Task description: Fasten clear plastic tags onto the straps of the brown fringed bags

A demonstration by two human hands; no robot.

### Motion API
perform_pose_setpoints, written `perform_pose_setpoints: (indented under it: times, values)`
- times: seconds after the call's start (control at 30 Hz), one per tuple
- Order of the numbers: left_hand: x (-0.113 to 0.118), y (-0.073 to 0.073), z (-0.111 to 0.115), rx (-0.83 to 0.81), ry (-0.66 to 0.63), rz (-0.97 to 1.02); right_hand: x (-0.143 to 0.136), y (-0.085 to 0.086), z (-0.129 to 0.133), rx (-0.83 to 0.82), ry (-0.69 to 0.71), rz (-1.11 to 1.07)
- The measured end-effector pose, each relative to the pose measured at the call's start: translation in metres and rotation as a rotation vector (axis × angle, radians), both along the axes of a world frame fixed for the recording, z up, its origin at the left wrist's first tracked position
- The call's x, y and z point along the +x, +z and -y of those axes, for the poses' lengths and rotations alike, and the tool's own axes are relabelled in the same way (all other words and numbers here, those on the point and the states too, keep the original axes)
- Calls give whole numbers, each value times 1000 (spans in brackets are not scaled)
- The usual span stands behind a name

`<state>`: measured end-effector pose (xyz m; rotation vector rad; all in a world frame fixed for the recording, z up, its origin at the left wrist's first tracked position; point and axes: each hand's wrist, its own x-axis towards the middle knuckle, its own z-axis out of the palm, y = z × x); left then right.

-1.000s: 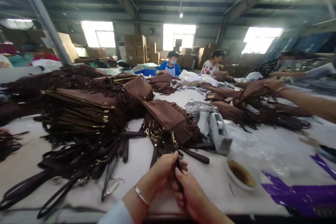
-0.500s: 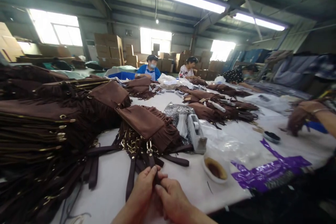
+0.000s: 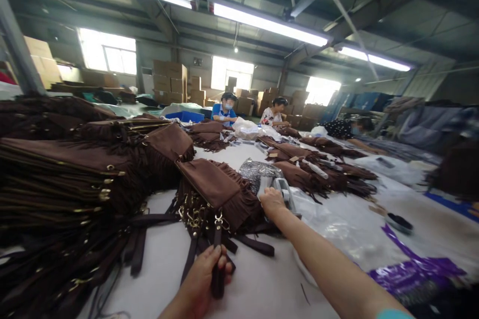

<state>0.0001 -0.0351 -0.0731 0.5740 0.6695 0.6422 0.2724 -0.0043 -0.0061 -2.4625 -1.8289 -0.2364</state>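
Note:
My left hand [image 3: 207, 274] is closed on a dark brown strap [image 3: 217, 286] near the front of the table. The strap runs up to a gold clasp [image 3: 218, 220] at the edge of a brown fringed bag [image 3: 213, 179]. Out ahead, my right hand [image 3: 274, 203] has its fingers curled down at a whitish translucent piece [image 3: 265, 184], beside a grey tape dispenser [image 3: 286, 192]. What those fingers hold, if anything, is hidden. Several more gold clasps [image 3: 190, 214] and straps hang beside the held one.
Brown fringed bags are stacked high on the left [image 3: 67, 154]. More bags [image 3: 299, 174] lie farther back. Clear plastic [image 3: 337, 219], a purple bag [image 3: 415, 274] and a small dark dish [image 3: 398, 223] are on the right. Co-workers [image 3: 224, 108] sit across the table.
My right hand has left the strap and reached forward to the whitish piece by the tape dispenser. My left hand still holds the strap. The view has shifted slightly.

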Motion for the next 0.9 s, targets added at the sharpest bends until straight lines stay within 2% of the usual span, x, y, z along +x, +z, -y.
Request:
perform_pose_setpoints:
  times: [0.13,0.33,0.47,0.57,0.63,0.7,0.8,0.9]
  values:
    - [-3,-2,-1,-23,-8,8,4,-11,-5,25,40,15]
    - [-3,-4,-1,-20,-35,25,10,-9,20,171,152,-69]
    - [-2,-2,0,16,-55,34,18,-6,32,311,120,-202]
    - [-2,-3,0,24,-59,32,13,0,37,434,73,-298]
    - [-3,-5,-1,14,-64,36,-2,6,44,479,49,-424]
    - [-5,-6,-2,8,-67,48,-25,12,53,452,44,-715]
    - [-10,-4,-3,32,-75,86,-68,17,71,275,72,-1231]
    - [-14,-1,-1,83,-78,133,-106,12,83,152,75,-1386]
